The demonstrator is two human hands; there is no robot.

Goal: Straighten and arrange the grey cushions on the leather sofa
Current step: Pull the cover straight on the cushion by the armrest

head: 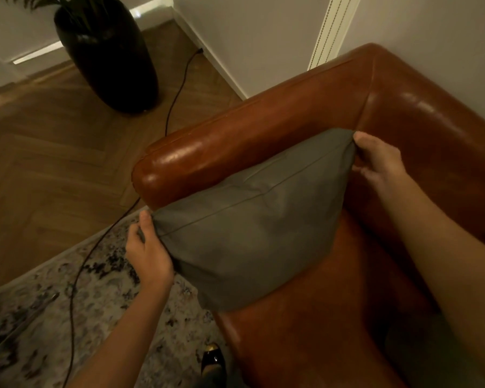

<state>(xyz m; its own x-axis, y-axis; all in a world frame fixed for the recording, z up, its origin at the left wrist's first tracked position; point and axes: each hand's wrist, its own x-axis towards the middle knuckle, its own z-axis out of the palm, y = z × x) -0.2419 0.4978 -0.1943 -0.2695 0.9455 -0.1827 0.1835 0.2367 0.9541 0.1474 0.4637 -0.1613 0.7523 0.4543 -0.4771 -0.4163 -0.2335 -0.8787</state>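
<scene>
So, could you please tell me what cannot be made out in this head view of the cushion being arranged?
- Right side of the leather sofa: cut off by the frame edge, so any other cushions are unseen.
- Left hand fingertips: tucked behind the grey cushion.
- Right hand fingertips: hidden in the cushion's corner fold.
- Plant in the black vase: cropped at the top edge.

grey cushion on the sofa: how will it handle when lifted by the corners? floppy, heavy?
Probably soft and floppy: the grey cushion creases where the right hand and left hand pinch its corners. Likely light for its bulk, since corner pinches alone seem to hold it. Unlikely to roll; it slumps against the sofa armrest.
</scene>
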